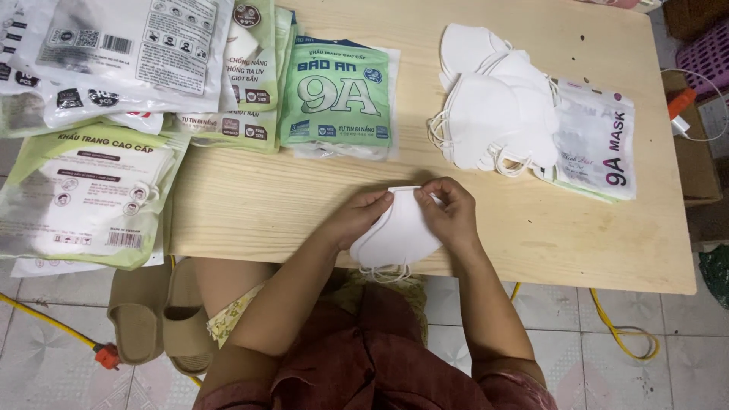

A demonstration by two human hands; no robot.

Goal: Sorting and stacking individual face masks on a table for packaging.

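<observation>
A white folded face mask (396,237) lies at the near edge of the light wooden table (250,205), its ear loops hanging over the edge. My left hand (363,215) pinches its upper left edge. My right hand (449,211) pinches the upper right edge. Both hands hold the same mask between them. Farther back on the right lies a pile of white masks (493,114), partly resting on a white and green mask package (596,140).
A green mask package (338,95) lies at the back centre. Several more packets (83,193) overlap at the left, hanging past the table edge. Tan slippers (163,311) and a yellow cable (623,330) lie on the tiled floor. A cardboard box (695,163) stands at the right.
</observation>
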